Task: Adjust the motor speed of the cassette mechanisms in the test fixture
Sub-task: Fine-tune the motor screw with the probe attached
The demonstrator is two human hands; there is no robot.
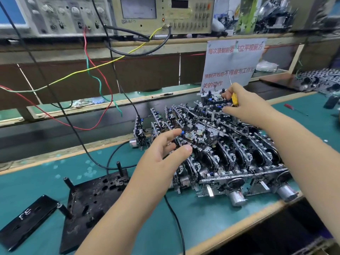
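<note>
Only the head cam here, looking down at a green desk (211,214) that's packed with cassette mechanisms (230,153), a whole pile of them standing on edge in rows, metal frames and round motors sticking out at the front.

The left hand (165,153) hovers over the near-left part of the pile, its grip apart: fingers spread and relaxed, thumb out, fingertips just at one mechanism lying flat on top of the heap. Can't tell if it's really touching.

The right hand (246,105) is further back, at the far end of the pile. Its grip is clamped on a yellow-handled screwdriver (234,98), with the thin shaft poking up and back past the knuckles. Its fingers also sit on the topmost mechanism back there.

The black test fixture (92,205) sits on the desk to the left of the pile, a flat plate with upright pegs and holes, with nothing loaded on it. A black cable runs up to it. Beside it at the far left lies a black plate (24,221) with white writing on it.

Up on the shelf are test instruments (161,15), with red, green and yellow wires hanging down. A printed sign (231,65) stands behind the pile, and a red screwdriver (294,109) lies off to the right.
</note>
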